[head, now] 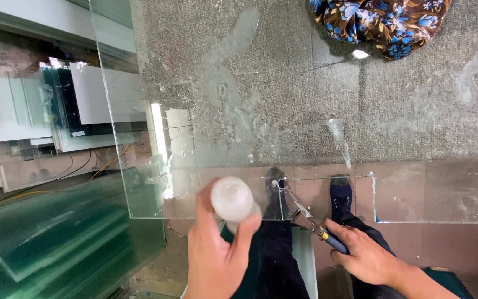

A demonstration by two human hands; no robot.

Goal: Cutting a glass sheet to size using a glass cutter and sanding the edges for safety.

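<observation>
A clear glass sheet [195,83] lies on a grey carpeted table and overhangs its near edge. A rectangular notch is cut into the sheet's near edge. My left hand [217,254] grips a frosted white plastic bottle [232,198] held over the glass edge. My right hand [363,252] holds blue-handled pliers [311,218], whose metal jaws reach the left corner of the notch, near a small hole in the glass. My dark trousers and shoes [339,194] show through the notch below.
A floral cloth [383,22] lies at the table's far edge. Stacked green-tinted glass sheets [56,243] lean at lower left, white panels [23,105] behind them. Wet streaks mark the glass. The floor below is reddish-brown.
</observation>
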